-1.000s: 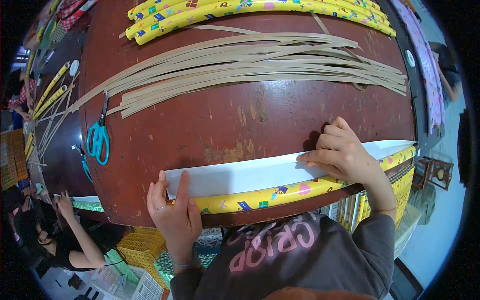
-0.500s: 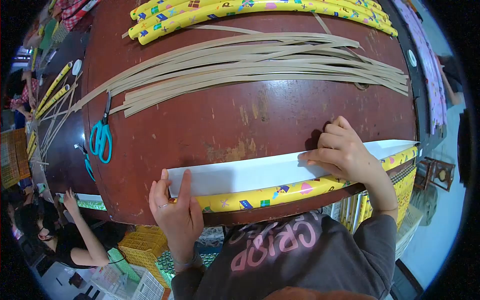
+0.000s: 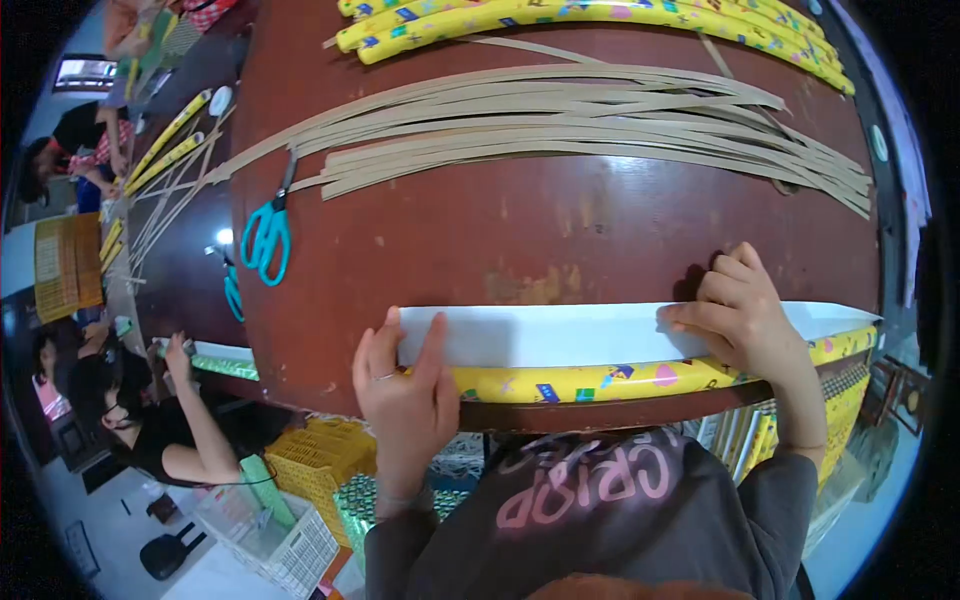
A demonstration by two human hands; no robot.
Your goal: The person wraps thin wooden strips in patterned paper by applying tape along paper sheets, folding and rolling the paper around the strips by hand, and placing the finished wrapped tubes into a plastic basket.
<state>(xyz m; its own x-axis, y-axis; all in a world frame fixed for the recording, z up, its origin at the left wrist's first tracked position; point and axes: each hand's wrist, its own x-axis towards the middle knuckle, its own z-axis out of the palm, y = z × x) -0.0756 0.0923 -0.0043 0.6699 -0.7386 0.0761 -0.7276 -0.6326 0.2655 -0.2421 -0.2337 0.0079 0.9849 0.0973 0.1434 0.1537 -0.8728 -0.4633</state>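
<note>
A long roll of yellow patterned wrapping paper lies along the near edge of the table, its white underside showing as a flat band on the far side. My left hand grips the roll's left end, with fingers on both sides of the paper's edge and one finger stretched over the white. Toward the right end, my right hand is curled, its fingertips pressed on the white band. Its palm side and part of the roll beneath it are hidden.
Beyond the roll, flat tan strips lie in a loose bundle. Several finished yellow rolls lie at the far edge. Teal-handled scissors rest at the left. A co-worker sits left, near a yellow basket.
The camera view has turned, so the table and everything on it appear shifted right. Both hands keep about the same places on the paper.
</note>
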